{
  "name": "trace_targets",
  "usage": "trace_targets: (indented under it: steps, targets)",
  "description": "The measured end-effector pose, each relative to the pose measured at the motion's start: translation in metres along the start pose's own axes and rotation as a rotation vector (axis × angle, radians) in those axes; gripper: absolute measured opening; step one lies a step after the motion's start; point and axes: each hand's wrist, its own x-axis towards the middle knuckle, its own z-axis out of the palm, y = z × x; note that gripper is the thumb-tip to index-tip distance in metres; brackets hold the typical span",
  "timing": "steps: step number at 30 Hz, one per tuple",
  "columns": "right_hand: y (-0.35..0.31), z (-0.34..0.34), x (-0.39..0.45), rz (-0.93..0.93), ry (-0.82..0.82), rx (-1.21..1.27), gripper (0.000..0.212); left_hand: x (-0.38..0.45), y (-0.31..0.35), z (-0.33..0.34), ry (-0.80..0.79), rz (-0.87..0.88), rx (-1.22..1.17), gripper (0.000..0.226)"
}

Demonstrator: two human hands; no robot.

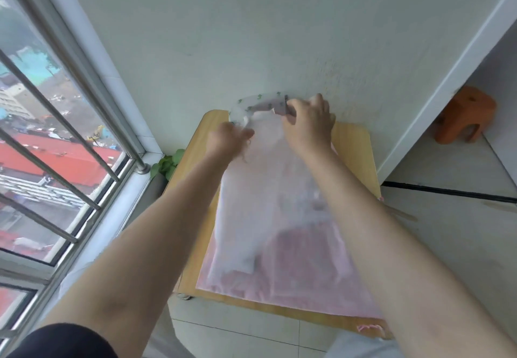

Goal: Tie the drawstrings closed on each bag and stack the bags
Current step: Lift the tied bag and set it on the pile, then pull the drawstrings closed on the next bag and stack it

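A: Where is the bag?

B: A frosted translucent bag (268, 203) lies flat on a small wooden table (355, 145), its mouth at the table's far edge, against the wall (251, 35). Something pink shows through its near half.

A: And the hands?

B: Both are at the bag's mouth. The right hand (309, 122) has its fingers curled, gripping the top edge (dark cord there, blurred). The left hand (229, 139) is motion-blurred; I cannot tell its grip.

A: Around the table?

B: A barred window (56, 133) to its left, an orange stool (461, 117) to its right.
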Motion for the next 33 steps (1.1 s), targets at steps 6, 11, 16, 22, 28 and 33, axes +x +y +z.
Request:
trace_targets:
  steps: [6, 11, 16, 22, 28, 33]
  targets:
    - [0.002, 0.033, 0.043, -0.048, -0.062, 0.009, 0.029, 0.07, 0.016, 0.011, 0.118, -0.296, -0.74, 0.013]
    - [0.027, 0.088, 0.054, 0.037, -0.503, 0.046, 0.051, 0.105, -0.007, 0.035, 0.125, -0.398, -0.857, 0.034]
    - [0.04, 0.13, 0.059, 0.029, -0.557, -0.012, 0.053, 0.118, -0.029, 0.042, 0.157, -0.429, -0.884, 0.03]
    - [0.037, 0.15, 0.062, 0.021, -0.59, -0.001, 0.053, 0.113, -0.048, 0.035, 0.025, -0.421, -0.958, 0.014]
    - [0.019, 0.112, 0.038, 0.095, -0.286, 0.144, 0.037, 0.083, -0.048, 0.029, 0.105, -0.386, -0.752, 0.009]
    - [0.038, 0.088, -0.003, 0.241, -0.313, 0.065, 0.023, 0.039, -0.067, 0.036, 0.044, -0.428, -0.318, 0.007]
